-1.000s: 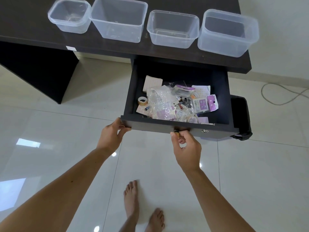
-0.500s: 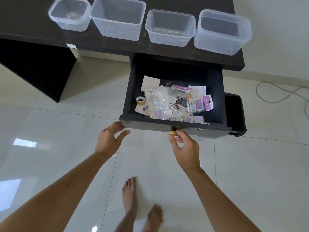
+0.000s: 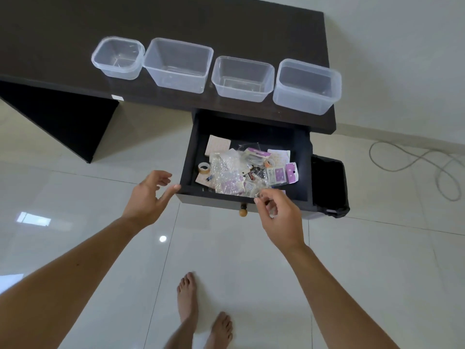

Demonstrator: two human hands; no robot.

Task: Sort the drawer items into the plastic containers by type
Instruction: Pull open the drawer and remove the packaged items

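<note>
Left hand (image 3: 148, 196): open, fingers spread, holding nothing; hovering just beside the left front corner of the drawer, one fingertip at or almost at the corner edge.
Right hand (image 3: 280, 214): loosely curled, thumb and fingers drawn near each other over the drawer's front edge; fingertips right at the nearest clear packets; whether anything is pinched, cannot tell.
Drawer (image 3: 191, 159): dark, pulled open beneath the table, in front of both hands; round wooden knob (image 3: 243, 212) on its front, between the two hands, touched by neither.
Drawer items (image 3: 234, 172): heaped in a jumble on the drawer floor, just beyond the right fingertips and to the right of the left hand; clear crinkled plastic bags, small purple-and-white packets (image 3: 286, 173) toward the right, a roll of tape (image 3: 204, 168) toward the left, a pale card (image 3: 218, 145) at the back left.
Plastic containers (image 3: 242, 78): four clear tubs in a row on the table, well beyond both hands, above and behind the drawer; smallest tub (image 3: 117, 57) at the left end; all look bare inside.
Table (image 3: 50, 34): dark top, carrying the tubs.
Floor (image 3: 377, 273): glossy pale tiles, bare feet (image 3: 201, 316) below the arms, a loose cable (image 3: 425, 159) at the right.
</note>
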